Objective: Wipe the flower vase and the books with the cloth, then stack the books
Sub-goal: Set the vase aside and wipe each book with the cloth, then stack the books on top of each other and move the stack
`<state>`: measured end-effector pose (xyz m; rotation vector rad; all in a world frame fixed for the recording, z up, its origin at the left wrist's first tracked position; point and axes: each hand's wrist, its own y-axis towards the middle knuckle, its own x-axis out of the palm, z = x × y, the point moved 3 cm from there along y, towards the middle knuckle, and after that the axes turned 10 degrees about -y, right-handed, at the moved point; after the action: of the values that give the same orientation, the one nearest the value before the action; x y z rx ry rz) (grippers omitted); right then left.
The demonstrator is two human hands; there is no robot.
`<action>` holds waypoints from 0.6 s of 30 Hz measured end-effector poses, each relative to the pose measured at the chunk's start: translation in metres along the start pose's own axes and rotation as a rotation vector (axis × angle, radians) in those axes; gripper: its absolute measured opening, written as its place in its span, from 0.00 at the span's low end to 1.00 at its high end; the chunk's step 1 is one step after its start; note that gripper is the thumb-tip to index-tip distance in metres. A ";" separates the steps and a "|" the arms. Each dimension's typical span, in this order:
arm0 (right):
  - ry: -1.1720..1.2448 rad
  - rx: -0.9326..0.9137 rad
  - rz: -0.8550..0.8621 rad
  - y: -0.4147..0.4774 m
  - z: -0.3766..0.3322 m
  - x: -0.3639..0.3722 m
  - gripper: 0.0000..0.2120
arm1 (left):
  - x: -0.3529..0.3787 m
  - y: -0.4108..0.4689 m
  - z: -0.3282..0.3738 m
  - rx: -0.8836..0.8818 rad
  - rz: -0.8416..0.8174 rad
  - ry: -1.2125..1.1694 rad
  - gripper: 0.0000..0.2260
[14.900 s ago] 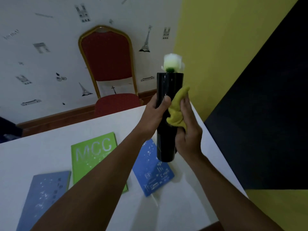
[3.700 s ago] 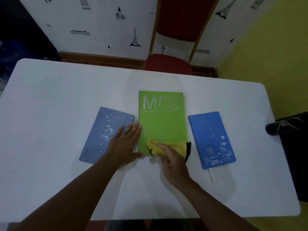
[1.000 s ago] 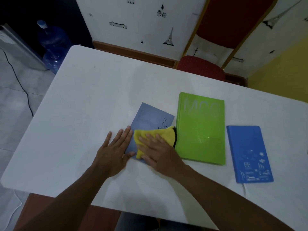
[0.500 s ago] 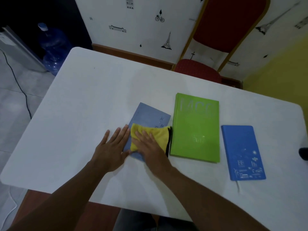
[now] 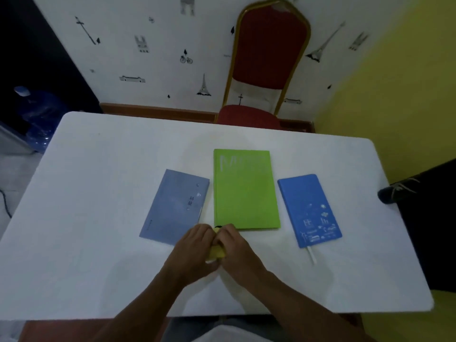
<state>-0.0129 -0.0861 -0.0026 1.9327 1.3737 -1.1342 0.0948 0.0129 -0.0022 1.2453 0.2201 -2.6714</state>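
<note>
Left hand [image 5: 195, 248] and right hand [image 5: 237, 248] meet over the bench [image 5: 98, 218], bunching the yellow cloth [image 5: 216, 253] between them. Grey-blue book [image 5: 175, 206], green book [image 5: 244, 191] and blue notebook [image 5: 309, 209] lie side by side, unstacked.

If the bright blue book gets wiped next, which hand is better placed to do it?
Probably the right hand. Both hands clasp the yellow cloth near the table's front edge, but the bright blue book lies on the right, so the left hand would have to cross over.

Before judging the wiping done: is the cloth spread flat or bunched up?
Bunched up. Only a small yellow wad of the cloth shows, squeezed between the left hand and right hand.
</note>
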 end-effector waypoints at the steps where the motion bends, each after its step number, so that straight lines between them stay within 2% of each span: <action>1: -0.005 0.012 -0.006 -0.007 0.004 -0.002 0.10 | 0.003 0.005 0.008 0.012 -0.013 0.033 0.19; 3: -0.018 0.029 -0.018 -0.023 0.015 -0.006 0.12 | 0.007 0.011 0.021 0.028 -0.044 0.108 0.19; 6: -0.064 0.153 -0.067 -0.048 0.042 -0.019 0.23 | 0.009 0.012 0.031 0.062 -0.051 0.161 0.17; 8: -0.099 0.162 -0.083 -0.058 0.056 -0.033 0.25 | 0.008 0.012 0.034 0.056 -0.047 0.148 0.15; 10: -0.137 0.107 0.020 -0.060 0.063 -0.049 0.25 | 0.009 0.015 0.039 0.051 -0.015 0.108 0.20; 12: -0.215 0.014 0.171 -0.059 0.064 -0.058 0.20 | 0.013 0.018 0.045 0.072 0.029 0.083 0.27; 14: -0.295 -0.051 0.257 -0.061 0.066 -0.059 0.17 | 0.021 0.016 0.047 0.093 0.016 0.056 0.29; 15: -0.336 -0.077 0.239 -0.065 0.070 -0.054 0.17 | 0.029 0.012 0.045 0.091 -0.017 0.051 0.28; 18: -0.419 -0.088 -0.066 -0.088 0.080 -0.027 0.25 | 0.059 -0.011 0.034 0.052 -0.164 0.169 0.29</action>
<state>-0.1255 -0.1307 -0.0156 1.4890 1.2375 -1.3895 0.0297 0.0102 -0.0249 1.5343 0.2896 -2.7227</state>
